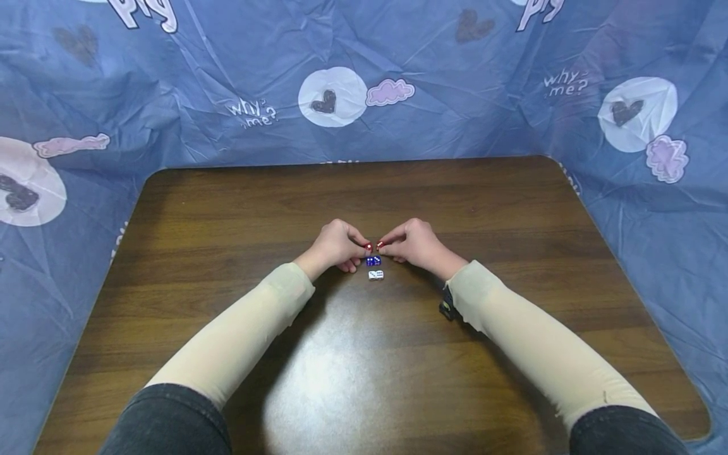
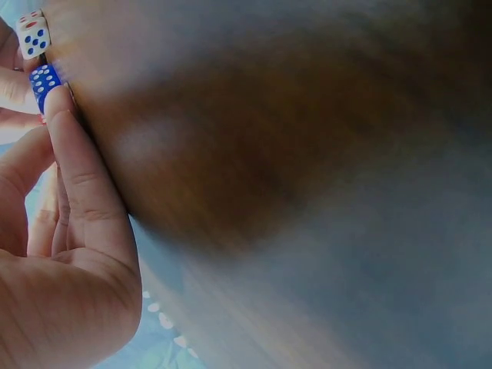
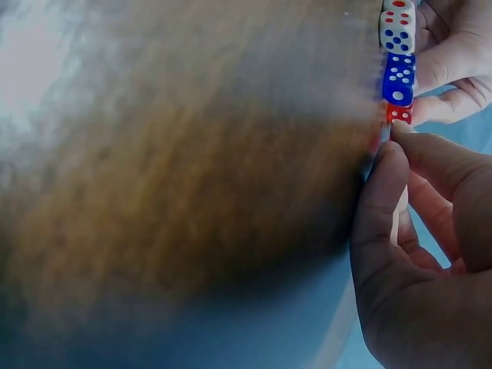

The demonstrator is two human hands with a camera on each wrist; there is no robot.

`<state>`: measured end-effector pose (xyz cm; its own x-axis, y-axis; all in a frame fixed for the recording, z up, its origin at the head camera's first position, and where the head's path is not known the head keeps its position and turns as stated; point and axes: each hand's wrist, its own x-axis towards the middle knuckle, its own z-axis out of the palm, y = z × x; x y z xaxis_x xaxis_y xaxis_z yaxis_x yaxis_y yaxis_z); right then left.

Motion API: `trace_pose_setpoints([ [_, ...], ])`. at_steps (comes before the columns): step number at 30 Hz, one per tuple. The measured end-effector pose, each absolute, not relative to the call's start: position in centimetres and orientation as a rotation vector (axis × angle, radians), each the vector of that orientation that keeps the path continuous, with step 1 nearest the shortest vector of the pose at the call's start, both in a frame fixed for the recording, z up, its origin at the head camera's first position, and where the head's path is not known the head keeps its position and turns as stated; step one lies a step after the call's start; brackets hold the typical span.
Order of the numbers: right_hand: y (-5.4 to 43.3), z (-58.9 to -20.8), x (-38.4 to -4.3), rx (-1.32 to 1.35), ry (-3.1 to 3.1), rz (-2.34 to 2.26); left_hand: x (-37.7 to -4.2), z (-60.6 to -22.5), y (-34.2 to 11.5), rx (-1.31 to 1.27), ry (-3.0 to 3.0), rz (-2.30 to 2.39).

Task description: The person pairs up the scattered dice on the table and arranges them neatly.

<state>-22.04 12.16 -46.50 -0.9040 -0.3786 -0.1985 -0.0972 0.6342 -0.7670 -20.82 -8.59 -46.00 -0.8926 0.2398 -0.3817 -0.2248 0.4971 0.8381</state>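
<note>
In the head view my left hand pinches a red die between thumb and fingertips. Facing it from the right, my right hand pinches another red die, a small gap between the two. Just nearer to me lies a pair of blue dice, side by side. Nearer still sits a pair of white dice. The right wrist view shows the white dice, blue dice and a red die in line. Fingers largely cover the red dice in the left wrist view.
The dice are on a brown wooden table with rounded far corners. Behind it hangs a blue printed cloth. A dark strap-like object shows at the right wrist. Glare whitens the table's near middle.
</note>
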Motion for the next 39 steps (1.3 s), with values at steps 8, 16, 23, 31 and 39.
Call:
trace_pose_setpoints([
  [8, 11.89, -46.6, -22.21, -0.455, 2.534, -1.079, -20.82, -46.01, -8.51, 0.01, 2.298, 1.376],
  [16, 11.64, -46.51, -22.24, -0.472, 2.532, -1.062, -20.8, -46.03, -8.52, 0.01, 2.305, 1.374],
  [23, 11.55, -46.45, -22.31, -0.478, 2.531, -1.055, -20.82, -45.95, -8.56, 0.024, 2.301, 1.379],
  [31, 11.57, -46.56, -22.41, -0.482, 2.523, -1.06, -20.85, -45.99, -8.58, 0.022, 2.302, 1.379],
  [39, 11.65, -46.65, -22.47, -0.484, 2.524, -1.073, -20.86, -45.93, -8.57, 0.007, 2.293, 1.382],
])
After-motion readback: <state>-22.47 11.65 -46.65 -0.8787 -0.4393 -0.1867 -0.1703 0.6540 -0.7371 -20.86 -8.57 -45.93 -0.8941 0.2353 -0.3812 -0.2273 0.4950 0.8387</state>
